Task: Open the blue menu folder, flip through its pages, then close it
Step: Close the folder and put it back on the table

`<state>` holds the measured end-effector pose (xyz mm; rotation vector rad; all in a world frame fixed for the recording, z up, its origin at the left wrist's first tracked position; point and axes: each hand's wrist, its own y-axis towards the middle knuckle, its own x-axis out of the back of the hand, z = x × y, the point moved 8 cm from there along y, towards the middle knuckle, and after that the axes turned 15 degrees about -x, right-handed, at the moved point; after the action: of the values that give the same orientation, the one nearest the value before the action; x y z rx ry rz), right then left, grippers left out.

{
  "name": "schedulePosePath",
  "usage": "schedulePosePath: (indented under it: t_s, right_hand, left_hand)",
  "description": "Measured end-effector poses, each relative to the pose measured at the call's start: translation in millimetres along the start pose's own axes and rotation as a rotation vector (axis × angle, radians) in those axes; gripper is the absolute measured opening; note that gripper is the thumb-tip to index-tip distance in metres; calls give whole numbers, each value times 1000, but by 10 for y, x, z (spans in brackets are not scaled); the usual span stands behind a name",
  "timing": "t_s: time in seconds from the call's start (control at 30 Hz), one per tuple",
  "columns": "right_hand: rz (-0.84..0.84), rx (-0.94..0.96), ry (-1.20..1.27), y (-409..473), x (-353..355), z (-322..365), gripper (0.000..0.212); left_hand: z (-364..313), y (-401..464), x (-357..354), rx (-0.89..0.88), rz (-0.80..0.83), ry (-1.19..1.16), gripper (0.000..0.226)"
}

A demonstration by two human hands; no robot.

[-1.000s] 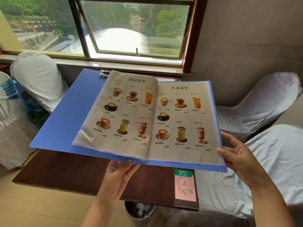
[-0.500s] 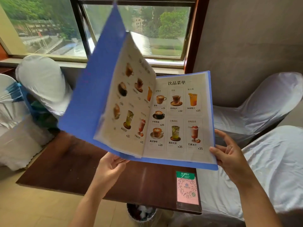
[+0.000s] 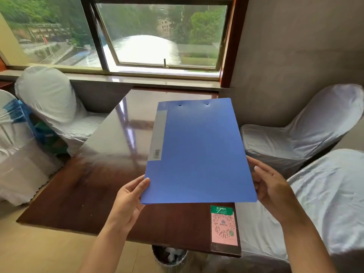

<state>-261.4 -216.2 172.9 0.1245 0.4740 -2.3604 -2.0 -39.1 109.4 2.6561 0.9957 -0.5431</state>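
The blue menu folder (image 3: 199, 152) is closed, its plain cover facing up, with a grey label strip along its left spine side. It hangs a little above the dark wooden table (image 3: 94, 186). My left hand (image 3: 131, 200) grips its near left corner, thumb on the cover. My right hand (image 3: 270, 186) holds its near right edge, fingers curled at the rim. No pages are visible.
A pink and green QR-code sticker (image 3: 223, 225) sits at the table's near right corner. White-covered chairs stand at the left (image 3: 47, 101) and right (image 3: 307, 131). A waste bin (image 3: 169, 255) stands under the table's near edge. A window (image 3: 157, 34) is behind.
The folder lay open showing drink pages; the left cover swung up and over to the right, and it is now shut. Both hands stayed at its near corners.
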Motion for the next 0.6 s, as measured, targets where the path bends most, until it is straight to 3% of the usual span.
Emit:
schedulePosePath:
  t_s: [0.17,0.27,0.37,0.6]
  right_hand:
    - [-100,16,-144,-11,37,36,47]
    - [-152,-5,-198,33,31,-100,37]
    - [-208,-61,-261,142,9,-392,21]
    - [-367,-223,-351,483,2,-1235,19]
  left_hand:
    - [-22,27,87,-10,-24,25,22]
    - [-2,37,147,10,10,72,27]
    - [104,28,286,51,-4,107,24]
    - [646,-88,775,206,-91,230,19]
